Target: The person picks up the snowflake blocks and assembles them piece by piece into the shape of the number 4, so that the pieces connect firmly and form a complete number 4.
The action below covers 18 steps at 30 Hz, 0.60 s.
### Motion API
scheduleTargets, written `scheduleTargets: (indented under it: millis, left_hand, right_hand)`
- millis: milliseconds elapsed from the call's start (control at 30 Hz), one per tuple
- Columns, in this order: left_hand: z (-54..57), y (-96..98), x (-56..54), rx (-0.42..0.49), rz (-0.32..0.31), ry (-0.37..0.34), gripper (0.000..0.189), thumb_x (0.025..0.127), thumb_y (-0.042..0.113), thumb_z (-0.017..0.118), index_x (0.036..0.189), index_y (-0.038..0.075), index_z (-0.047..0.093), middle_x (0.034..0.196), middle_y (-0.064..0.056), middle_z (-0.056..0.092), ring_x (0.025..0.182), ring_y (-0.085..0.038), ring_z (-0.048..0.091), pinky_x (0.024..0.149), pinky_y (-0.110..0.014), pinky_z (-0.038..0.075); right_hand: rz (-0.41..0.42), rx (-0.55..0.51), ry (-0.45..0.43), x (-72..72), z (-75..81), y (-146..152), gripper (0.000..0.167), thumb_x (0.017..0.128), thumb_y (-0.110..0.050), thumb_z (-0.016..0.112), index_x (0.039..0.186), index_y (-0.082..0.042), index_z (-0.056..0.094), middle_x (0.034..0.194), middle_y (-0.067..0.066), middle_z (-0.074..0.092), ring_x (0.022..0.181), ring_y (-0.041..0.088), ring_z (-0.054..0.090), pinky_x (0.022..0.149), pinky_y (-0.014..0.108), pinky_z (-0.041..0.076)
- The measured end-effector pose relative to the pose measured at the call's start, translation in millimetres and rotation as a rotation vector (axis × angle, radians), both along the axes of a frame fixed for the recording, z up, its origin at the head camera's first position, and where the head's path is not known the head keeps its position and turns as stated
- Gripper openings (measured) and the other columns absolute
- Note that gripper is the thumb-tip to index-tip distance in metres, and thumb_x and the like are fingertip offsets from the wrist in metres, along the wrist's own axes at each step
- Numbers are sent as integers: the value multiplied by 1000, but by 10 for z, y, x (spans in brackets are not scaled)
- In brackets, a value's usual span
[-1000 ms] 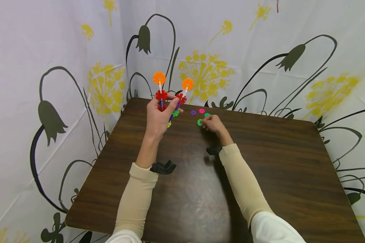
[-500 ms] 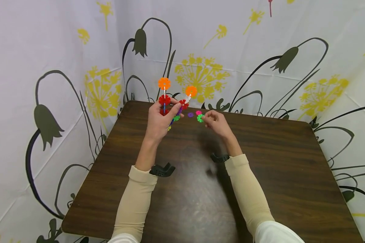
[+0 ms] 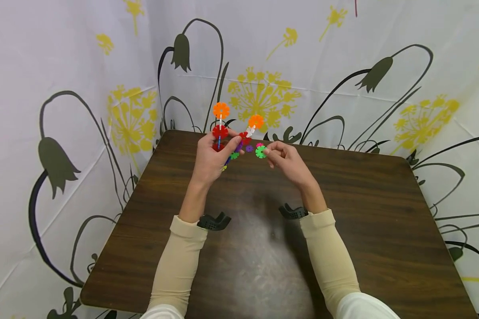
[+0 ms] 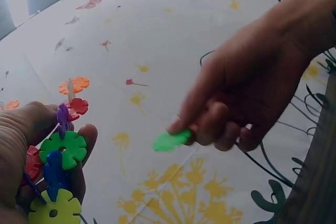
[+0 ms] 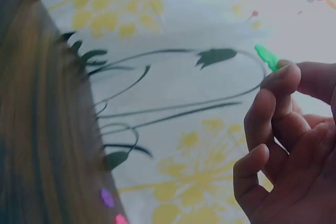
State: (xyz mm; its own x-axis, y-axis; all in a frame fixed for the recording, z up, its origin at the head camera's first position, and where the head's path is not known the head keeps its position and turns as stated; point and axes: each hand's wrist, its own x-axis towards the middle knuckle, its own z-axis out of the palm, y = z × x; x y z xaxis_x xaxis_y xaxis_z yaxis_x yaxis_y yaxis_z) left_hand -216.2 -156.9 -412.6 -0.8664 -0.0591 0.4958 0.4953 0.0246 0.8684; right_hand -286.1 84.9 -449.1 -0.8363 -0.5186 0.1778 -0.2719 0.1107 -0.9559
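My left hand (image 3: 212, 160) grips a linked build of notched, flower-shaped plastic discs, held up above the table's far side. Two orange discs (image 3: 221, 110) top its two branches, with white and red discs (image 3: 220, 132) below them. In the left wrist view, purple, blue and green discs (image 4: 63, 149) and a yellow disc (image 4: 54, 209) make up the lower part. Between thumb and index finger, my right hand (image 3: 290, 163) pinches a single green flower disc (image 3: 261, 152). That disc is apart from the build, just right of it. Part of the build is hidden by the left hand.
A loose purple disc (image 5: 107, 198) and a pink disc (image 5: 121, 219) lie near the far edge of the brown wooden table (image 3: 263, 248). Behind the table hangs a white curtain (image 3: 319, 26) printed with flowers. Each wrist carries a black camera mount (image 3: 214, 221).
My right hand has lifted the green disc off the table and drawn it back, closer to the build. The left hand and its build have shifted slightly to the right in view.
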Motion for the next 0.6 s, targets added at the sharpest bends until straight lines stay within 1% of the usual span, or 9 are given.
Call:
scheduleTargets:
  millis: [100,200,267,300,367,433,500,533,600]
  left_hand:
    - [0,14,-8,2,-15,14,17,104,10,72,116,-2,69,101,-8,75,77,-22,79,78,-29,65]
    - [2,32,-8,7,-47,29,16,104,9,71,115,-2,69,98,-8,76,76,-23,78,78,-30,65]
    - [9,46,2,9,-71,35,16,104,9,71,115,-3,70,96,-7,77,77,-30,78,78,-31,66]
    - [16,55,8,13,-86,38,16,104,9,72,114,-3,70,95,-6,77,76,-29,77,78,-32,66]
    - [32,67,31,14,-108,41,16,104,9,72,113,-3,70,93,-4,77,76,-30,77,77,-32,66]
    - [50,79,50,22,-132,44,15,103,8,72,113,-3,70,92,-1,77,75,-29,77,76,-31,66]
    - [61,82,65,26,-149,48,13,103,6,72,112,-4,70,91,-1,77,74,-20,76,76,-31,66]
    - [62,79,71,28,-154,48,13,103,5,71,112,-4,70,91,-1,77,74,-19,76,77,-31,66]
    - [57,69,81,33,-164,48,12,103,3,71,112,-4,70,91,-1,77,74,-19,76,77,-31,66]
  right_hand:
    - [54,-52,40,76,92,-3,28,111,-28,61,108,-1,62,76,5,55,70,23,51,68,32,43]
    - [113,-122,76,133,160,-20,27,112,-23,58,106,4,60,74,4,53,69,23,50,70,32,45]
    - [155,-168,94,172,196,-39,26,112,-19,56,104,5,59,73,4,52,67,23,49,70,32,46]
    - [175,-194,101,187,211,-51,26,112,-17,55,103,7,58,72,5,51,66,24,48,70,32,47]
    - [204,-239,105,223,227,-86,24,112,-15,54,100,6,57,71,4,50,64,24,47,69,30,47]
    - [224,-277,93,253,230,-123,20,111,-12,53,98,2,58,71,4,49,63,25,45,68,30,46]
    - [243,-317,62,277,222,-160,17,110,-10,50,97,-2,58,71,3,49,63,26,44,66,31,44]
    - [247,-332,43,289,215,-177,17,110,-10,49,97,-6,59,71,3,49,63,25,44,66,31,44]
    - [255,-370,-1,309,197,-198,18,109,-8,46,96,-8,59,71,1,49,61,23,43,65,30,42]
